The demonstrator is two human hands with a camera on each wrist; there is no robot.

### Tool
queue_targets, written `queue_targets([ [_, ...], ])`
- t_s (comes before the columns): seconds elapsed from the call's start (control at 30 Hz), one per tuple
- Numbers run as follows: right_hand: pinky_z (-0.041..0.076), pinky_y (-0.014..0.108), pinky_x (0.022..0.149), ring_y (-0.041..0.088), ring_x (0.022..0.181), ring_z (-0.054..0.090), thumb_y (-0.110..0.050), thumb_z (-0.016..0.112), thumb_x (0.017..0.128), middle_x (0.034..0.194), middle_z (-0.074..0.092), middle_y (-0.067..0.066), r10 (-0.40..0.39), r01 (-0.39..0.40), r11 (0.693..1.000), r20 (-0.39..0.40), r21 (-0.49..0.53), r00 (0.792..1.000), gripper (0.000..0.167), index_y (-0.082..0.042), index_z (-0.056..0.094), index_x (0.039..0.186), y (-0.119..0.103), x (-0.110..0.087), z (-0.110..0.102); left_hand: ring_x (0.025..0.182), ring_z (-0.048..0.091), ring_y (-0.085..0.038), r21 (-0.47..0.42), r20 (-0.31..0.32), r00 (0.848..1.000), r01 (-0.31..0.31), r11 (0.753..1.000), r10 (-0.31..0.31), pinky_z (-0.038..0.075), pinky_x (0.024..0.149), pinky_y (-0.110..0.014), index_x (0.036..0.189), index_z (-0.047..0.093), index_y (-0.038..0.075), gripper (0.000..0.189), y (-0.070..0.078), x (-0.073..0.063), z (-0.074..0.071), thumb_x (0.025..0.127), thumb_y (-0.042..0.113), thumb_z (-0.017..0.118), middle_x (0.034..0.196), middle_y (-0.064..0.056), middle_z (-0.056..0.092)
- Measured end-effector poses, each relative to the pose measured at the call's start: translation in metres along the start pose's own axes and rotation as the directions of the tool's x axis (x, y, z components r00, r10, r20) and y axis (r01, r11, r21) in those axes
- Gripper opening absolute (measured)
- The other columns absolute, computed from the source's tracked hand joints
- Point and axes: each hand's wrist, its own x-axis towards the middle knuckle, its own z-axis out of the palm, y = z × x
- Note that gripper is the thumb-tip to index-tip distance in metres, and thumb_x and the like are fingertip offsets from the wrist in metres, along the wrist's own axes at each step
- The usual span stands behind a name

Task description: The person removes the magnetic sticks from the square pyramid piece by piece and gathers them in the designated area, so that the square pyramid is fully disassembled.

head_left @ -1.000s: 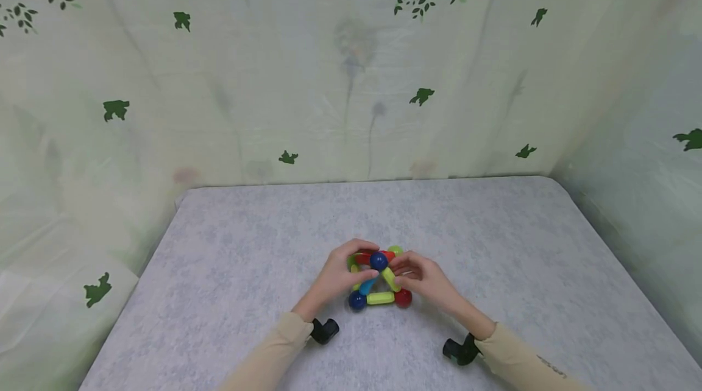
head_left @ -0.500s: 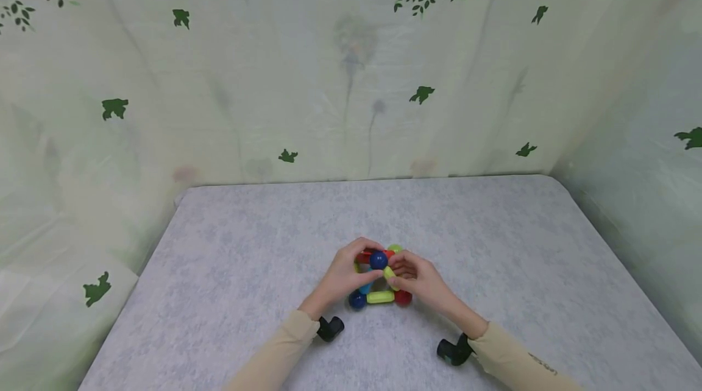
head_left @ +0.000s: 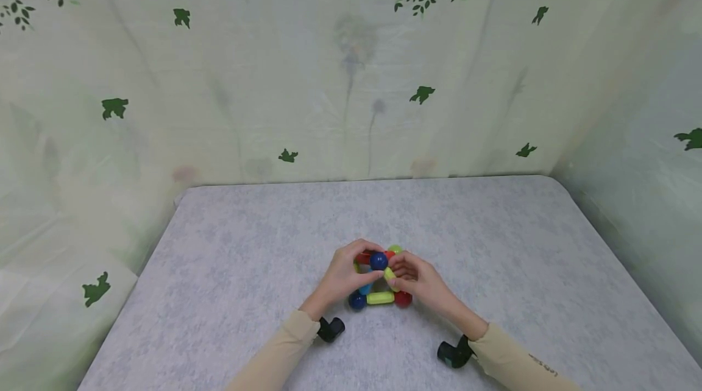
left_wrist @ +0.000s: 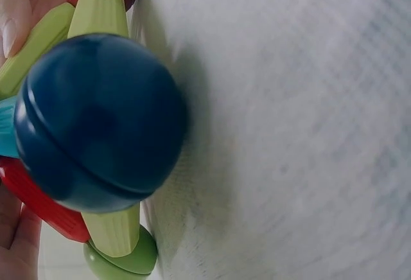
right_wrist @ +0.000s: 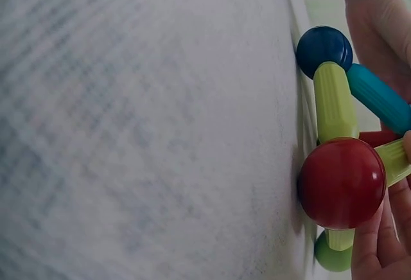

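Note:
A ball-and-rod construction toy, built as a pyramid, stands in front of me on the table. Its top is a blue ball [head_left: 378, 260]; my left hand [head_left: 342, 270] grips the frame there, thumb in front and fingers behind. With my right hand [head_left: 419, 278] I pinch the slanting lime rod [head_left: 390, 278] between that ball and the red ball [right_wrist: 343, 183]. Another lime rod [head_left: 381, 298] joins the red ball to a lower blue ball [left_wrist: 103, 122]. A light blue rod [right_wrist: 379, 97], a red rod [left_wrist: 42, 200] and a green ball [head_left: 395, 249] are partly hidden.
The toy rests near the middle of a table [head_left: 247, 226] with a grey-blue cloth. Black wrist cameras sit under both sleeves. A pale curtain [head_left: 307, 74] with leaf prints rises behind the table's far edge.
My left hand has shifted slightly right and its thumb lies further across the frame. My right hand has moved slightly left along the slanting rod. The last half second shows hardly any movement.

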Motion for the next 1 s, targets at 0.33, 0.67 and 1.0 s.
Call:
queue_targets([
  [0.33,0.048,0.03,0.087,0.022,0.099,0.059,-0.013,0.067,0.09,0.108,0.061,0.009,0.004,-0.004,1.0,-0.003,0.011,1.0,0.025,-0.004,0.056,0.111,0.0,-0.003,0.001,0.091,0.063,-0.031,0.019,-0.019,0.999,-0.039,0.999,0.04,0.053,0.077,-0.049,0.111,0.061,-0.007,0.034,0.011,-0.001,-0.002,0.08,-0.005,0.074,0.105,-0.017,0.063],
  [0.67,0.048,0.03,0.087,0.024,0.098,0.059,-0.011,0.068,0.09,0.108,0.061,0.01,-0.001,0.001,0.999,-0.002,0.043,1.0,0.026,-0.004,0.057,0.112,0.003,-0.006,-0.002,0.094,0.063,-0.03,0.04,-0.064,0.996,-0.053,0.998,0.056,0.052,0.079,-0.048,0.111,0.061,-0.007,0.035,0.013,-0.002,-0.01,0.078,-0.006,0.074,0.106,-0.018,0.064],
  [1.0,0.049,0.03,0.085,0.025,0.098,0.059,-0.01,0.069,0.089,0.108,0.061,0.009,0.019,-0.018,0.998,-0.008,0.065,1.0,0.028,-0.003,0.057,0.113,0.001,-0.009,-0.001,0.101,0.062,-0.03,-0.011,0.014,1.0,-0.009,1.0,0.01,0.05,0.086,-0.044,0.114,0.06,-0.009,0.034,0.015,0.0,-0.019,0.081,-0.005,0.072,0.111,-0.02,0.063],
])
